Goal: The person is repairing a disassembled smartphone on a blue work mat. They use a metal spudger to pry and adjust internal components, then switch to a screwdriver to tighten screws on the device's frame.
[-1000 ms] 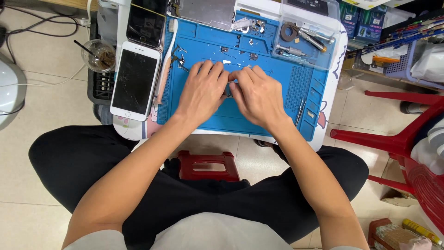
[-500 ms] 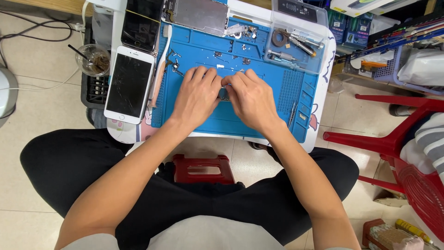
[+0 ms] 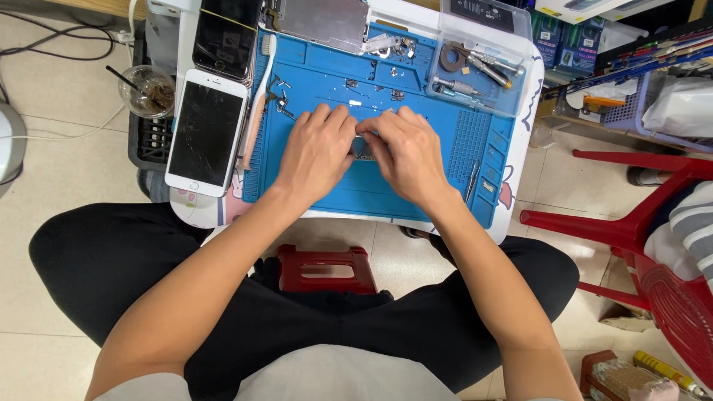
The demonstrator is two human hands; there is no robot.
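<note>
**A:** What's the bench look like?

**B:** Small white table, blue work mat covering most of it. Both hands sit mid-mat, pressed close together. Left hand and right hand have fingers curled inward onto a small dark part between them. Part is mostly hidden by the fingers; can't tell its shape, or whether it's pinched or just pressed down.

**A:** Where exactly is the part?

**B:** Lying on the mat, centre, touching fingertips of both hands.

**A:** Rest of the surface?

**B:** White phone with a cracked dark screen at the left edge of the table, just beside the mat. Second dark phone above it. White toothbrush along the mat's left border. Bare metal phone chassis at the top edge. Clear tray top right with screwdrivers and a roll of tape. Small screws and bits scattered on the upper mat. Tweezers on the mat's right side.

**A:** Room?

**B:** Pale tiled floor. Plastic cup with a straw to the left of the table. Red stool under it, red plastic chair to the right. Cables on the floor top left. Person sits cross-legged in dark trousers.
</note>
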